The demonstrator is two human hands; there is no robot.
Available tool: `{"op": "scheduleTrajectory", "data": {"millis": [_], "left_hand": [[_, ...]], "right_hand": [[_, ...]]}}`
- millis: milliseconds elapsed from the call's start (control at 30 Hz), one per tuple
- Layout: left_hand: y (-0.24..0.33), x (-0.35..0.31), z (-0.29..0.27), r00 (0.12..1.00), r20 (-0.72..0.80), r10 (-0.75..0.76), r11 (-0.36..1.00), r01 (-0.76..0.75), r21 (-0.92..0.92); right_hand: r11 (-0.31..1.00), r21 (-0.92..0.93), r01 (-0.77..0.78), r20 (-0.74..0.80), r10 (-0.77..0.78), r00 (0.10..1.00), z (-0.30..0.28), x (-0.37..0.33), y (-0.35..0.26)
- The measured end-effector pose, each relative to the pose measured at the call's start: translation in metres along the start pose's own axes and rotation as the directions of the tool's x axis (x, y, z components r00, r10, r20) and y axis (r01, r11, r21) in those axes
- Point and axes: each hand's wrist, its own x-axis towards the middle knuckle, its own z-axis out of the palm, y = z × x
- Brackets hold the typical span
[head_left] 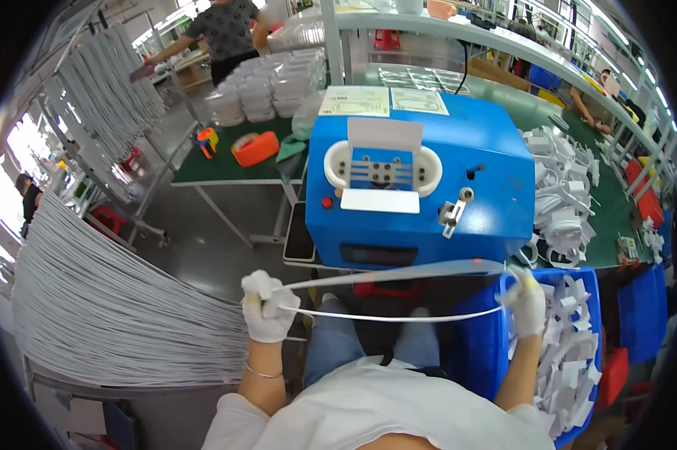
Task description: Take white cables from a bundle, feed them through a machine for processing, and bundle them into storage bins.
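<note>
A white cable (398,318) is stretched across the front of my body in two strands, the upper one smeared by motion. At its left end my left hand (269,309), in a white glove, is closed around the cable. My right hand (528,306), also gloved, grips the other end beside a blue bin (479,352); its fingertips are slightly blurred. Beyond the cable stands a blue machine (496,142) with a white oval opening, metal bars and two white flaps at its top. My hands are apart from the machine.
Many long grey-white cables (121,307) hang in a sheet at my left. Coiled white cables with tags (563,187) heap on the green table at right. An orange tape dispenser (255,149) and clear plastic containers (267,86) stand at back left. A co-worker (229,34) stands farther off.
</note>
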Motion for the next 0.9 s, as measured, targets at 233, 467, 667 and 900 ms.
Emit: {"op": "scheduleTrajectory", "data": {"millis": [233,467,667,900], "left_hand": [[-0.054,0.038,0.076,0.887,0.049,-0.458,0.736,0.348,0.581],[-0.033,0.081,0.077,0.979,-0.025,-0.202,0.841,0.186,0.508],[-0.006,0.094,0.043,0.981,-0.174,-0.082,0.858,0.158,0.489],[-0.004,0.099,0.041,0.957,-0.288,-0.019,0.859,0.163,0.485]], "right_hand": [[0.505,-0.461,0.730,0.537,-0.496,0.682,0.129,-0.018,-0.090],[0.656,-0.551,0.516,0.386,-0.349,0.854,0.126,-0.014,-0.095],[0.582,-0.666,0.466,0.239,-0.425,0.873,0.049,0.001,-0.089],[0.680,-0.629,0.376,0.071,-0.432,0.899,-0.009,-0.001,-0.086]]}}
